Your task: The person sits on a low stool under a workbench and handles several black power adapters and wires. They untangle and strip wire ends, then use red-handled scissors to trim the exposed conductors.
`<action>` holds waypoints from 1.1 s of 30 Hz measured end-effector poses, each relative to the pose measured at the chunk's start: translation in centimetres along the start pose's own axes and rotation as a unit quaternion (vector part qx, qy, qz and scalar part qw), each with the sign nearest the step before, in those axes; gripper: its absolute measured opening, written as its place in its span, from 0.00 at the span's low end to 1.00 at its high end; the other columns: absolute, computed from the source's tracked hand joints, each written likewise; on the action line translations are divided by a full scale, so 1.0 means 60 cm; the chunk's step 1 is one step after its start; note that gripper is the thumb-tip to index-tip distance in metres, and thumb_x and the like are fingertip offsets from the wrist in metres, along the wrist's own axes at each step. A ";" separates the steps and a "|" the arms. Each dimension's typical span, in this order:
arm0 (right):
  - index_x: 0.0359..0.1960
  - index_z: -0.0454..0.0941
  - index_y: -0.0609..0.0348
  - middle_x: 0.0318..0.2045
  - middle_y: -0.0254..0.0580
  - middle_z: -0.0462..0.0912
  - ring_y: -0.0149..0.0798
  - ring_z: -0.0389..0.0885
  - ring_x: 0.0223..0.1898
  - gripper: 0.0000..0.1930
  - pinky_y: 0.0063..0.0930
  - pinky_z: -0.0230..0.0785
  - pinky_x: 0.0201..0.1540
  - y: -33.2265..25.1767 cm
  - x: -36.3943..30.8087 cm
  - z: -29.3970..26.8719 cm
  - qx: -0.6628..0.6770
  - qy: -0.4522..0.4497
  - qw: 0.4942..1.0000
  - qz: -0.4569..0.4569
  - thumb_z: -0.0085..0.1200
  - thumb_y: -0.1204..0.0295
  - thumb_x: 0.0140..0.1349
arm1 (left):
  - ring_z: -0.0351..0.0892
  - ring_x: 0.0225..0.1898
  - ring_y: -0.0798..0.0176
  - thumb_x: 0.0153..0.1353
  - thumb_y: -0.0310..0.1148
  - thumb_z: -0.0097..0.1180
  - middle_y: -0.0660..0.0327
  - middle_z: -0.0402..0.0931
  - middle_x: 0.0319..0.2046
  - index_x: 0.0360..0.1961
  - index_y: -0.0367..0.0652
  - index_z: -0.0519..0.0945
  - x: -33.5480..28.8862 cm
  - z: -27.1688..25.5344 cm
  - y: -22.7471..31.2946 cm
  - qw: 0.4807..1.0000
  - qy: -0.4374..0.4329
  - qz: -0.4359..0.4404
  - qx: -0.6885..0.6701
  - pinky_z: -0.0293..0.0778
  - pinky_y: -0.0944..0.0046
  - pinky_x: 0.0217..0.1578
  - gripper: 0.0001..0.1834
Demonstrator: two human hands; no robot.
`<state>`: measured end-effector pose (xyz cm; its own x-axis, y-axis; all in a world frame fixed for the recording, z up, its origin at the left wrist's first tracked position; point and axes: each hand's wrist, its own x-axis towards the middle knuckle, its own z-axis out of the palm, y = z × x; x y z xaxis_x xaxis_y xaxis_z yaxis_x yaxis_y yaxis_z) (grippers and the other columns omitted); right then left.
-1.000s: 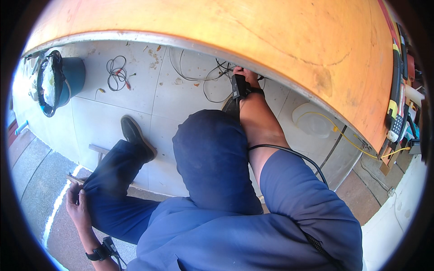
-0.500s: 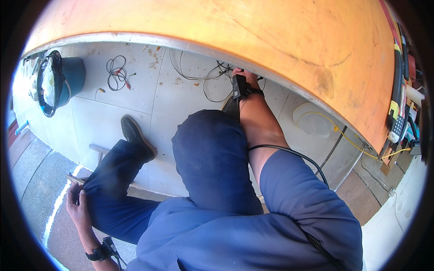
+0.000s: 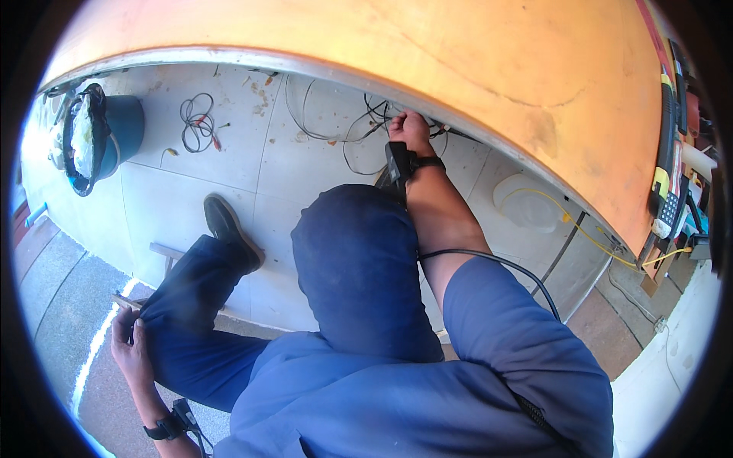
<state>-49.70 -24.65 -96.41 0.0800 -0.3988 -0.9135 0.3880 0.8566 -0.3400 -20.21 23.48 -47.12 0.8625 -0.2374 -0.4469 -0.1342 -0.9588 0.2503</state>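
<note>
Reaching forward, the person has the right hand [image 3: 411, 128] down by the edge of the worktop [image 3: 458, 61], where a tangle of dark cables [image 3: 376, 112] lies on the pale tiled floor [image 3: 183, 195]; the fingers are curled at its right side, though from here I cannot tell whether they grip a strand or only touch one; the left hand [image 3: 133, 345] is well apart from the right, resting by the left knee [image 3: 153, 320] with loosely bent fingers, and I see nothing held in it; how far along things are, I can judge only in part — one separate cable [image 3: 197, 126] lies in loose loops between the blue bucket [image 3: 128, 126] and the tangle; the tangle itself is neither coiled nor straightened, so the work there looks unfinished; how much is left I cannot say, since the worktop hides what lies beyond its edge; off to the right — neither hand near it — a yellow cord [image 3: 566, 217] passes over a round translucent container [image 3: 527, 210].
</note>
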 end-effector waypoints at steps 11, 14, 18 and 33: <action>0.42 0.81 0.56 0.28 0.28 0.81 0.24 0.80 0.26 0.08 0.18 0.70 0.26 -0.051 -0.307 0.047 -0.408 -0.287 0.863 0.072 0.55 0.67 0.70 | 0.80 0.46 0.62 0.65 0.32 0.58 0.55 0.81 0.42 0.48 0.35 0.78 -0.006 0.013 0.034 0.997 0.023 0.064 0.018 0.73 0.61 0.53 0.14; 0.43 0.82 0.56 0.30 0.29 0.82 0.24 0.81 0.27 0.08 0.17 0.71 0.28 -0.078 -0.362 0.059 -0.472 -0.329 0.815 0.071 0.55 0.66 0.70 | 0.81 0.46 0.59 0.65 0.32 0.57 0.53 0.82 0.42 0.49 0.34 0.78 -0.012 0.018 0.050 0.997 0.036 0.066 0.010 0.74 0.61 0.52 0.15; 0.42 0.82 0.57 0.30 0.29 0.83 0.24 0.82 0.28 0.09 0.15 0.71 0.28 -0.104 -0.426 0.085 -0.494 -0.351 0.794 0.042 0.55 0.66 0.70 | 0.82 0.47 0.56 0.65 0.32 0.57 0.50 0.82 0.42 0.50 0.34 0.78 -0.020 0.019 0.070 0.996 0.033 0.085 0.005 0.74 0.60 0.52 0.16; 0.45 0.80 0.59 0.32 0.34 0.84 0.26 0.83 0.30 0.11 0.18 0.76 0.33 -0.212 -0.532 0.072 -0.534 -0.266 0.799 -0.073 0.54 0.65 0.70 | 0.82 0.40 0.58 0.64 0.34 0.58 0.50 0.83 0.38 0.47 0.36 0.80 -0.033 0.037 0.081 0.973 0.065 0.202 -0.088 0.76 0.61 0.46 0.15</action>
<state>-53.23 -24.23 -61.94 0.5952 -0.3594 -0.7187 -0.5526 0.4663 -0.6908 -23.67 18.97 -46.96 0.8124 -0.5573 -0.1712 -0.4000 -0.7464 0.5319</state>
